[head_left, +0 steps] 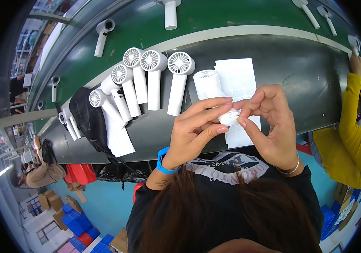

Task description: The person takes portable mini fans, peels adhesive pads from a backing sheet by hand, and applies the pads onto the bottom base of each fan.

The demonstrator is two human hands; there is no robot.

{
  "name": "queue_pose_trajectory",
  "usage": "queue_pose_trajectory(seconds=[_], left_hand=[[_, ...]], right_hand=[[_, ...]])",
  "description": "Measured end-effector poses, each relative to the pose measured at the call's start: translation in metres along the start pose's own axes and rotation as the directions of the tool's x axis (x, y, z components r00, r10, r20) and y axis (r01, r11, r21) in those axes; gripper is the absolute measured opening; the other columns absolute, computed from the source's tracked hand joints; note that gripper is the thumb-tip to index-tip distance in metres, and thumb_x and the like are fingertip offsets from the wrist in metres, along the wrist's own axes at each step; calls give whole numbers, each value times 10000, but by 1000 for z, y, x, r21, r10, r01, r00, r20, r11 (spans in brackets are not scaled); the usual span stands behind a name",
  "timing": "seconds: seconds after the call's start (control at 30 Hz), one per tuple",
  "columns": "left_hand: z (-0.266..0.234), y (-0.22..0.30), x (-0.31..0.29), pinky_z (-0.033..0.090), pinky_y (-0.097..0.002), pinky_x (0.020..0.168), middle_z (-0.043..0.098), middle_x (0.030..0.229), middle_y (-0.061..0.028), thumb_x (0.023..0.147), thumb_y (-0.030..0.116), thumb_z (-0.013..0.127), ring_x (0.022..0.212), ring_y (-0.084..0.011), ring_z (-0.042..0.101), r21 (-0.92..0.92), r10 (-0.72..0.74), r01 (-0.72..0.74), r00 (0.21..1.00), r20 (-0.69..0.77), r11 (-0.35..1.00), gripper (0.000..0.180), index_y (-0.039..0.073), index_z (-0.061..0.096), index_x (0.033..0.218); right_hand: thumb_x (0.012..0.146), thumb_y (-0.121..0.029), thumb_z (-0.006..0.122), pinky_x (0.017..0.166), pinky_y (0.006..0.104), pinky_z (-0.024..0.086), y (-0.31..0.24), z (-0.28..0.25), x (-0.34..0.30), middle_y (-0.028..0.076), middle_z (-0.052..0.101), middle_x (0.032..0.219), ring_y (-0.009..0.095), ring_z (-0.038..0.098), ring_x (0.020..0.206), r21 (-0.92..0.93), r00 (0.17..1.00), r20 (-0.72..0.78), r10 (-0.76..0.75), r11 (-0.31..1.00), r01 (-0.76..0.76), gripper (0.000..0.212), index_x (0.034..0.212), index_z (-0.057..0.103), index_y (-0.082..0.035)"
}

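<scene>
My left hand [199,122] is closed around the handle of a white handheld fan [207,82]. Its round grille head points away from me, and the handle's rounded end shows between my hands. My right hand [271,120] has thumb and forefinger pinched at that end; anything between these fingertips is too small to make out. Under the fan and my hands lie white sheets [241,76] with faint round outlines, like a label sheet. To the left, several more white handheld fans [179,80] rest in a row on the dark work surface [290,76].
Beyond a pale rail, a green conveyor belt [142,29] carries spaced-out white fans [103,37]. A black bag [88,116] and a white paper [119,139] lie at left. A co-worker in a yellow top [343,139] sits at right. Blue crates [77,221] and cartons stand on the floor.
</scene>
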State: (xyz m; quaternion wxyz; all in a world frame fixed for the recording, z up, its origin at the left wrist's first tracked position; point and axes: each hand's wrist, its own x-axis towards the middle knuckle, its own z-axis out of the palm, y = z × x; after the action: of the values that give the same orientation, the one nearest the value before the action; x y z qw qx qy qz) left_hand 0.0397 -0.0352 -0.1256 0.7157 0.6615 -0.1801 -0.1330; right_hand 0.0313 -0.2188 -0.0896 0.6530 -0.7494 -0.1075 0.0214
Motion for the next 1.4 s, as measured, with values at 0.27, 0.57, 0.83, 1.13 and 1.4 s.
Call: queue_pose_trajectory(seconds=[0.27,0.57,0.83,1.13,1.4], left_hand=[[1,-4,-1,497,-204,637,536,1174,-128,788,1,635,761,-91,560,9,57,-57,998,-27,998,347,15,593,1132],[6,-1,-3,529,-224,713,527,1179,-135,806,-15,611,879,-126,579,3,37,-37,998,-44,999,324,-3,586,1129],[8,0,-1,541,-232,743,520,1179,-135,805,-34,602,932,-143,576,16,44,-44,999,-29,999,323,-13,580,1127],[4,1,-5,537,-247,768,514,1179,-149,808,-54,585,947,-162,577,-14,59,-60,996,-71,998,321,-25,572,1127],[-9,1,-9,553,-288,653,546,1122,-203,848,-4,512,846,-232,617,-193,5,-44,980,-199,980,219,-58,593,1044]], right_hand=[[762,60,591,774,275,463,-1,2,-1,94,586,776,174,613,871,-38,1000,-15,2,999,-2,330,996,374,-23],[749,62,593,773,301,457,-6,1,-5,94,591,736,203,632,825,-265,997,-18,-69,962,62,368,1056,401,-4],[741,67,592,768,302,443,-7,4,-9,102,589,725,216,632,780,-473,987,-60,-147,875,101,390,1071,397,-1],[709,50,612,839,345,410,-17,2,-7,120,571,959,269,557,948,-623,985,114,-133,762,175,398,1080,481,-2],[684,79,551,872,372,420,27,25,20,134,523,1132,326,515,1045,-405,961,217,-173,879,250,433,1103,525,-27]])
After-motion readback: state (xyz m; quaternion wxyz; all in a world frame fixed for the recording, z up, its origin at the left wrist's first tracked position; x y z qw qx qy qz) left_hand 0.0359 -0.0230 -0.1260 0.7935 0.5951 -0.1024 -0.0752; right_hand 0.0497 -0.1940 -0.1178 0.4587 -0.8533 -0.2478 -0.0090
